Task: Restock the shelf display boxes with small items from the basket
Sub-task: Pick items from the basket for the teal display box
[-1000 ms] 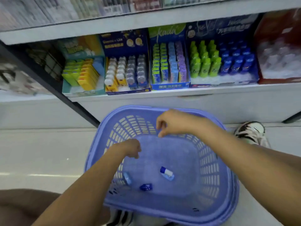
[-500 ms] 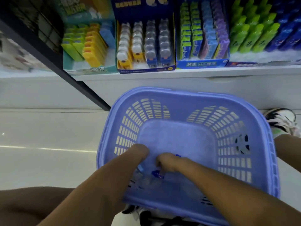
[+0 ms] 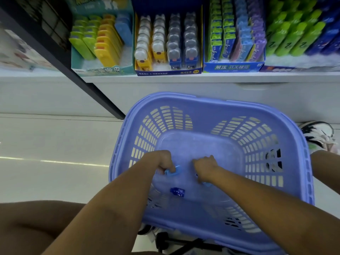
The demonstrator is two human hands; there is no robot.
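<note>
Blue small item point(image 3: 173, 172), long axis left-right, pinched by left hand point(image 3: 161, 161) — right hand point(image 3: 204, 167) curled round second item point(image 3: 207, 184).

I see the left forearm point(image 3: 110, 208) coming in from seven o'clock and the right forearm point(image 3: 266, 196) from four o'clock. The left hand point(image 3: 161, 163) pinches a small light-blue piece point(image 3: 173, 172) under curled fingers. The right hand point(image 3: 205, 169), just beside it, is knuckles-up with its fingers curled down; I cannot tell its grip.

Lilac slotted basket point(image 3: 211, 104) holding a dark blue item point(image 3: 177, 192) loose on its floor, a light blue item point(image 3: 173, 172) gripped in the left hand point(image 3: 161, 161)
</note>
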